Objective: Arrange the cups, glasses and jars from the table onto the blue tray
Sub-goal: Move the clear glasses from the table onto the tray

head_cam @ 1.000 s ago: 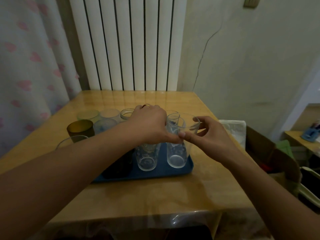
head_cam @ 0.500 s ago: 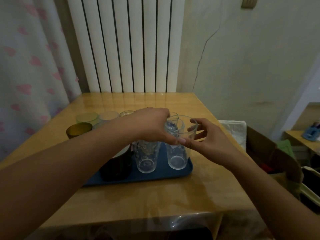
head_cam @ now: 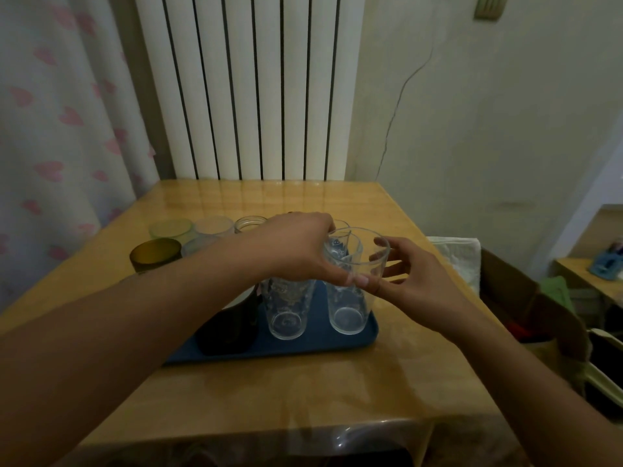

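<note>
A blue tray (head_cam: 313, 348) lies on the wooden table (head_cam: 303, 392). On it stand a dark cup (head_cam: 229, 332), a patterned clear glass (head_cam: 286, 315) and a plain clear glass (head_cam: 349, 308), with another glass (head_cam: 337, 246) just behind. My left hand (head_cam: 296, 251) reaches over from the left and grips the top of the patterned glass; its thumb touches the plain glass. My right hand (head_cam: 418, 284) holds the plain glass from the right, thumb behind the rim and fingers on the near wall.
Left of the tray on the table stand an amber cup (head_cam: 155, 257), a green glass (head_cam: 172, 229), a frosted glass (head_cam: 214, 225), a bluish glass (head_cam: 199, 247) and a jar (head_cam: 249, 224). A white cloth (head_cam: 455, 257) and a cardboard box (head_cam: 539, 315) sit beyond the table's right edge.
Both hands stay at the two front glasses on the tray. The right hand's fingers have spread a little along the plain glass.
</note>
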